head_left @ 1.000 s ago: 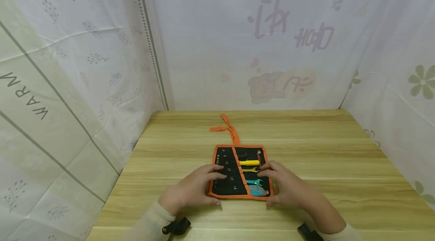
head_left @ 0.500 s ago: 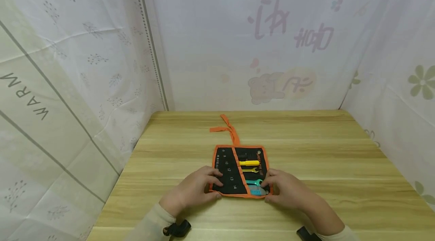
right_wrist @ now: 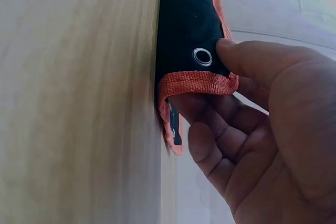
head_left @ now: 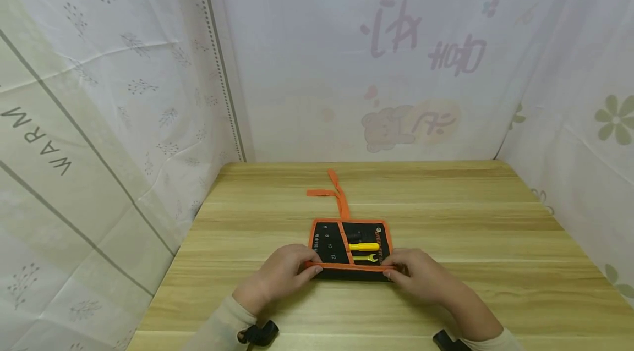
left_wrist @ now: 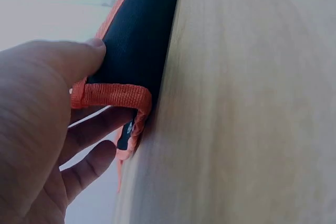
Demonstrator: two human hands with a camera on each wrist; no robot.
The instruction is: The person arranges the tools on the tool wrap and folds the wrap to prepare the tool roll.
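Note:
A black tool roll [head_left: 332, 241] with orange edging lies on the table, its near edge folded up and over toward the far side. My left hand [head_left: 283, 273] pinches the left corner of that fold, thumb on the outside, as the left wrist view also shows. At the other end, my right hand [head_left: 421, 274] pinches the right corner, the thumb beside a metal eyelet [right_wrist: 202, 56]. A yellow handle [head_left: 364, 247] and a yellow open-end wrench [head_left: 365, 258] stick out of the pockets. The teal tools are hidden under the fold.
Orange tie straps [head_left: 342, 202] extend from the roll's far edge across the wooden table [head_left: 446, 202]. Patterned curtains [head_left: 307, 65] hang behind and at both sides. Each wrist carries a black camera mount [head_left: 260, 333].
Both hands have taken the near corners and turned the near edge up and away, covering the teal wrench and the teal-and-grey tool. The roll's far edge and straps have shifted slightly nearer.

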